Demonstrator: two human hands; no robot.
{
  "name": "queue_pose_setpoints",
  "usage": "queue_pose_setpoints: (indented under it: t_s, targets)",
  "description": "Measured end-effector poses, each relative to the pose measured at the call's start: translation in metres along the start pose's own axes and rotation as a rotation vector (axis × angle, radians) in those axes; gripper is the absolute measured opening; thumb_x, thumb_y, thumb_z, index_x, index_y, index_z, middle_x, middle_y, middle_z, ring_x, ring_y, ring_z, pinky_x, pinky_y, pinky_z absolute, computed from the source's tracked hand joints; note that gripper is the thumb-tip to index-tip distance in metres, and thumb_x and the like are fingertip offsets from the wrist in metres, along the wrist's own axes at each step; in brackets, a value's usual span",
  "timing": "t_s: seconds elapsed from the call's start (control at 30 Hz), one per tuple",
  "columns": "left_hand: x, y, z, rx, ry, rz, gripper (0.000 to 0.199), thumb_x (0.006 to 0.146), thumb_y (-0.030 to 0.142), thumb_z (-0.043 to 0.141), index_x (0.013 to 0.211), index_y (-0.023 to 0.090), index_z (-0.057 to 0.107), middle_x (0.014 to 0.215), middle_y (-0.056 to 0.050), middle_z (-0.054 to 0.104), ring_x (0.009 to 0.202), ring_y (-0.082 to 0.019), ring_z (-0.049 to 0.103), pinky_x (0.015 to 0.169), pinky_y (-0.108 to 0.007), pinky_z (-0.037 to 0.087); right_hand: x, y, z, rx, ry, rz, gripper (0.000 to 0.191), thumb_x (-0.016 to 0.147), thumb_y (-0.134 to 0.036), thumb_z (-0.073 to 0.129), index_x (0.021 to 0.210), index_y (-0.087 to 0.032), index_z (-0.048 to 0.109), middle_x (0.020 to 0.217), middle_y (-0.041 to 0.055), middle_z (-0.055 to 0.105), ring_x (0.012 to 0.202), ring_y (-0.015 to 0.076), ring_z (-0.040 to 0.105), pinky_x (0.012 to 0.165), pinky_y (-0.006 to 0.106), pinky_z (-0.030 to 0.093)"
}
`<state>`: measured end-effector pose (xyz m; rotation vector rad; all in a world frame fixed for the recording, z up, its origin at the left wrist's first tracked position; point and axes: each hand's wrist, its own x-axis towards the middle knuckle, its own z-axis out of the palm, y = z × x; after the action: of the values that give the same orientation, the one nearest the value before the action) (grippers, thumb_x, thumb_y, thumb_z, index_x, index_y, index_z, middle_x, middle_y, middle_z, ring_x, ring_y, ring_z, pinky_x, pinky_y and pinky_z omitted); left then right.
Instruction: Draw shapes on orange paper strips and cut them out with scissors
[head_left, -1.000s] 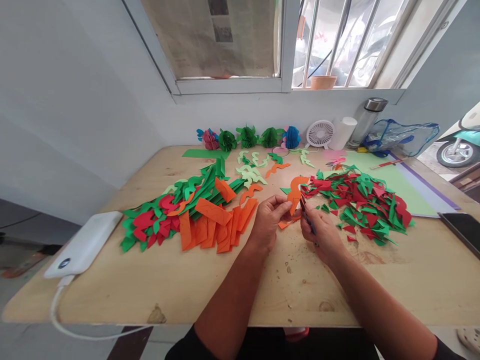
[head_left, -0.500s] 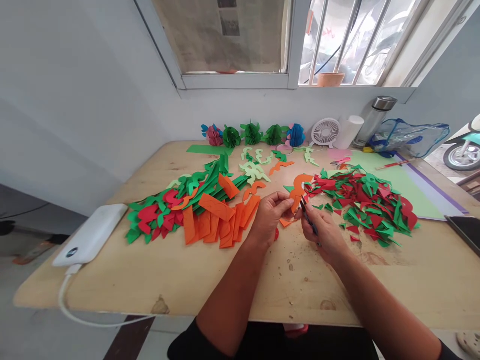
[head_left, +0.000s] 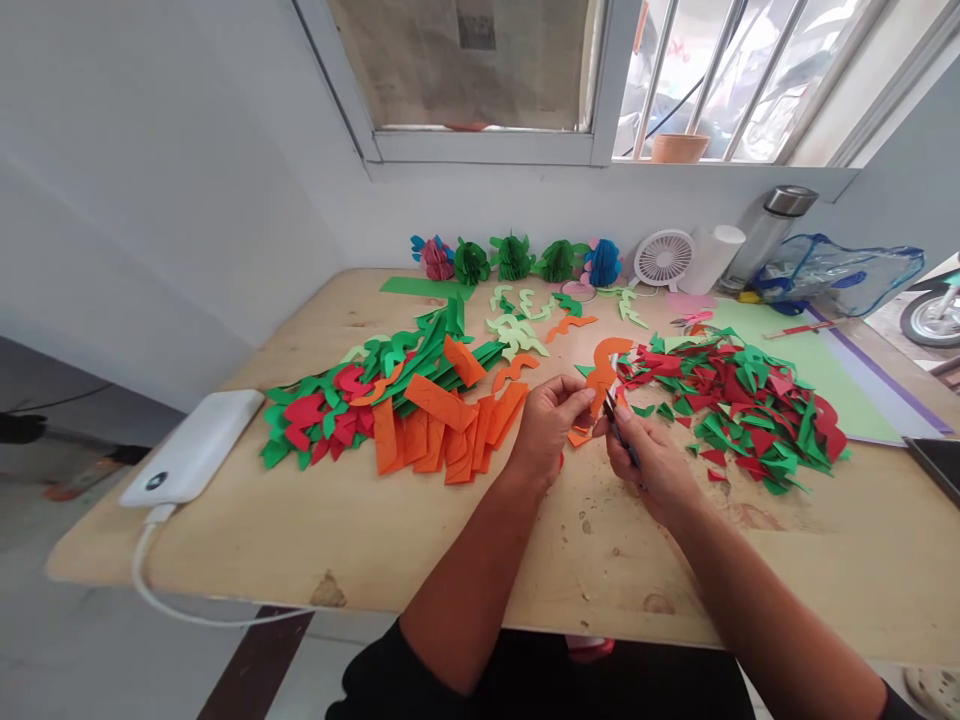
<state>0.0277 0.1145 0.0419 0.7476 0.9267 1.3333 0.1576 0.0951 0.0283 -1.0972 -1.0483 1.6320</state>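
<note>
My left hand [head_left: 553, 420] pinches a curved piece of orange paper [head_left: 611, 358] between thumb and fingers. Closed around a pair of dark scissors [head_left: 619, 432], my right hand [head_left: 654, 462] holds the blades against the lower part of that paper. Left of my hands lie several orange paper strips [head_left: 442, 435] with drawn lines, partly over folded green paper strips [head_left: 420, 350]. Cut red and green shapes [head_left: 307, 425] are heaped beyond them. To the right spreads a pile of red and green paper scraps [head_left: 750, 400].
Several folded-paper figures [head_left: 514, 258] line the wall beside a white fan [head_left: 664, 260] and a bottle [head_left: 772, 235]. A white power bank [head_left: 196, 450] with a cable lies at the left edge. A dark phone-like object [head_left: 937, 465] sits at the right edge.
The view has shifted slightly, so the table appears a little farther right and higher. Both hands keep hold of the orange paper and the scissors, which stay at the paper's lower part.
</note>
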Motion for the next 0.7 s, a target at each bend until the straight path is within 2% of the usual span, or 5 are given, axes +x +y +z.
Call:
queue_pose_setpoints:
  t_s: [0.13,0.3,0.7]
  targets:
    - [0.0,-0.0022,-0.0001,-0.022,-0.012,-0.004,0.02,0.062,0.028,0.073,0.065,0.017,0.058,0.053,0.005,0.054,0.05,-0.007,0.048,0.055,-0.022,0.039,-0.0001,0.0005,0.0008,-0.014,0.003,-0.005,0.049,0.073,-0.065,0.066,0.072,-0.016,0.06,0.045,-0.0085,0.034,0.04,0.0048,0.02,0.038,0.02,0.011]
    - [0.0008,-0.0039,-0.0006,-0.041,-0.033,-0.021,0.023,0.062,0.031,0.074,0.068,0.016,0.057,0.055,0.002,0.059,0.05,-0.009,0.051,0.058,-0.025,0.041,-0.0008,-0.0009,0.0023,-0.037,0.005,-0.007,0.05,0.074,-0.065,0.065,0.06,-0.019,0.051,0.043,-0.0079,0.033,0.038,0.005,0.02,0.037,0.021,0.011]
    - [-0.0004,-0.0022,0.0005,-0.022,-0.019,-0.018,0.02,0.062,0.029,0.072,0.066,0.017,0.057,0.053,0.003,0.058,0.05,-0.008,0.051,0.058,-0.024,0.04,0.0,0.0002,0.0016,-0.003,0.011,-0.002,0.05,0.073,-0.065,0.066,0.063,-0.019,0.052,0.043,-0.0082,0.034,0.038,0.0045,0.02,0.037,0.021,0.01]
